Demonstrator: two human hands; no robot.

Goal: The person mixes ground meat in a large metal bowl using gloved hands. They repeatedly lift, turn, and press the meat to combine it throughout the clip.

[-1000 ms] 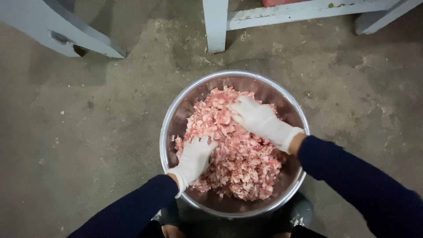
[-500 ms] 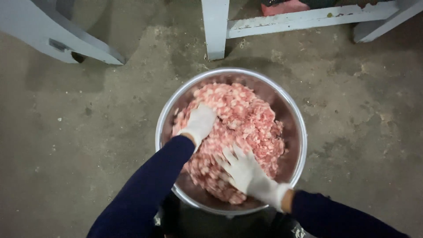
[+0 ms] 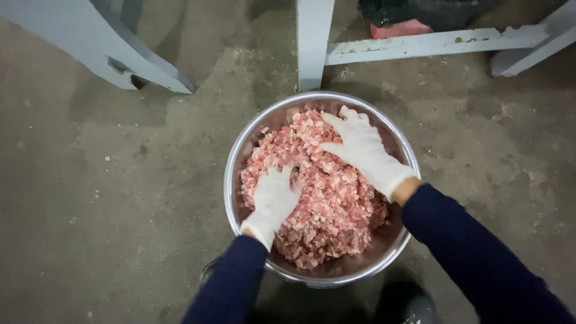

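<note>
Head view looks straight down at a steel bowl (image 3: 336, 280) that stands on the concrete floor (image 3: 108, 210), a little toward 6 o'clock from the middle of the picture. The bowl is nearly full of pink minced meat (image 3: 336, 210).

Both hands wear white gloves and lie on the meat. The left hand (image 3: 273, 201) is at 8 o'clock in the bowl, with palm down, fingers spread and pointing to 12 o'clock. It lies open and grips nothing. The right hand (image 3: 360, 150) is at 1 o'clock in the bowl, near the far wall. It is also flat and open, with fingers spread toward 11 o'clock, and only presses on the heap.

I judge that the work in hand is mixing the meat by hand, in the middle of a stroke. A next move calls for pushing the fingers under the heap and turning it from the wall to the centre, while keeping the meat inside the rim.

Some things are hard to make out. The bottom of the bowl and the depth of the meat are hidden. Below the bowl, at 6 o'clock, a dark shape (image 3: 408, 303) is perhaps a shoe, but I cannot tell. At 12 o'clock a white frame (image 3: 313, 42) is cut off by the edge, and the dark bag (image 3: 432, 9) with something pink behind it is unclear.
</note>
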